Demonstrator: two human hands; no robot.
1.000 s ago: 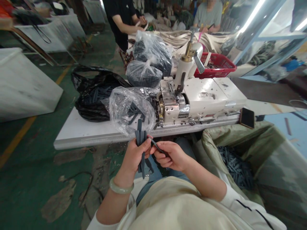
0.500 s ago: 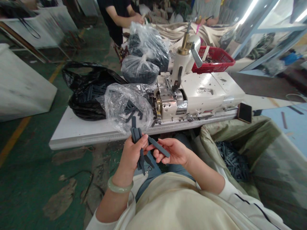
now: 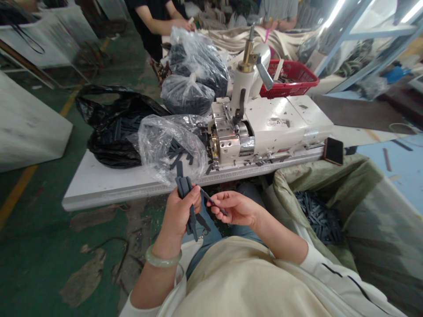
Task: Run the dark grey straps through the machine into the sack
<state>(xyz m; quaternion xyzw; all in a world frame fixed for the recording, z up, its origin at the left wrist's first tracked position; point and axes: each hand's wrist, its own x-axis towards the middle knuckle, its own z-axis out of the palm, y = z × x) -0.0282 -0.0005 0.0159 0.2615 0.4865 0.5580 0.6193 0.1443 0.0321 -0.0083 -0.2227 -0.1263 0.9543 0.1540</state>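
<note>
My left hand [image 3: 181, 208] is closed around a bundle of dark grey strips [image 3: 183, 186], whose ends stick out above and below the fist. Between the thumb and fingers of my right hand [image 3: 236, 207] is a single dark strip [image 3: 218, 206], seen nearly edge-on, its far end close to the left thumb. Just beyond the bundle, a clear plastic bag [image 3: 153, 147] lies open on the table with several similar strips inside. A white machine [image 3: 277, 125] with a metal head stands to the right of that bag.
A black bag of strips [image 3: 120, 152] sits on the white table [image 3: 95, 187] at left, tied clear bags [image 3: 188, 94] behind. Right are a phone [image 3: 333, 151], a green sack [image 3: 357, 176] holding strips and a red basket [image 3: 297, 77]. Two people [image 3: 155, 20] work at the back.
The strip in my right hand has turned from showing its flat face to nearly edge-on. My left hand keeps the bundle. The view has shifted slightly.
</note>
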